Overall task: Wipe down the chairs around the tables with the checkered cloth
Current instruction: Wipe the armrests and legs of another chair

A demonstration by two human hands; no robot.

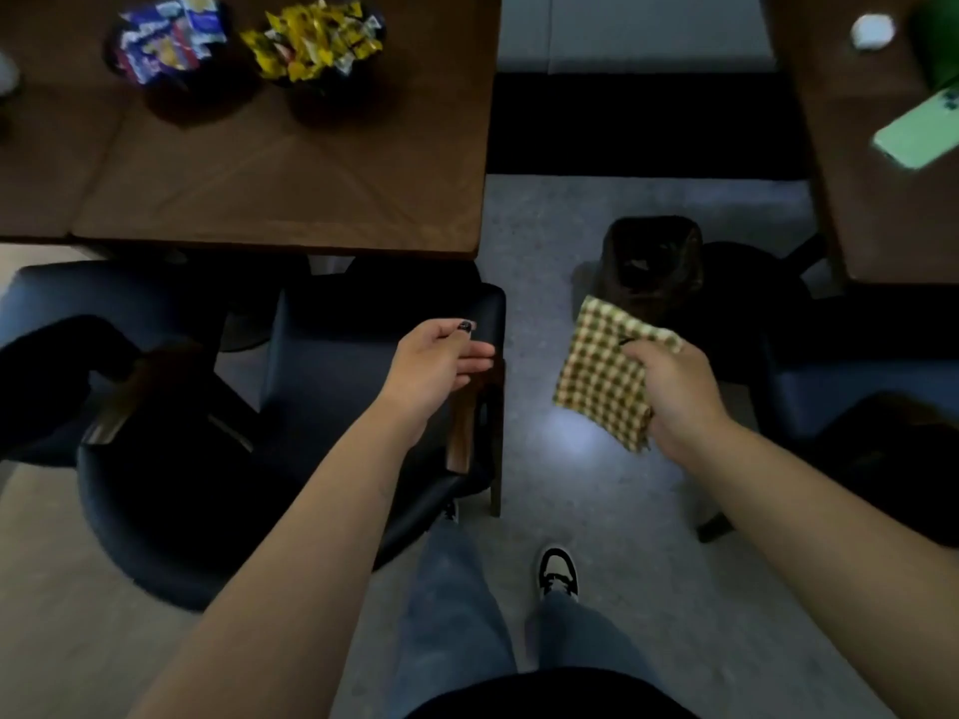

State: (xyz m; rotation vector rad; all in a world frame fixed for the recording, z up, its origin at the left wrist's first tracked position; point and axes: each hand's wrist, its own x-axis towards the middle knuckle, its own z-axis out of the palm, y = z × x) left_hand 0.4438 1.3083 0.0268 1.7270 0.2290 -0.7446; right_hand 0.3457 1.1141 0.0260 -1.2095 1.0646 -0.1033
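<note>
Floor (597,241): grey speckled, glossy, with a bright light patch just below the cloth; a black band and a pale panel lie at its far end, between the two counters.

Left counter (290,189): brown wood-grain top, near edge over the chair seats. It carries two dark bowls side by side: one of blue-and-white snack packets (166,38), one of yellow wrapped sweets (316,38).

Right counter (892,210): brown top, only partly in view. It carries a pale green phone (918,132) lying flat, a small white round object (873,29) and a green item cut by the frame edge.

Dark upholstered chair (332,365): tucked at the left counter's near corner, wooden leg showing at its right side. A second dark chair (62,324) stands left of it; a third (851,386) stands by the right counter.

Bin (654,262): dark, lined, on the floor in the aisle between the counters, partly hidden by the cloth.

Checkered cloth (602,376): yellow-and-brown, hanging in mid-air over the aisle, touching no chair.

Right hand (674,391): grip closed around the cloth's right edge.

Left hand (436,365): grip wide, fingers straight, hovering at the chair's right armrest; contact cannot be told.

Person's jeans and a black-and-white shoe (558,570) on the floor below.
</note>
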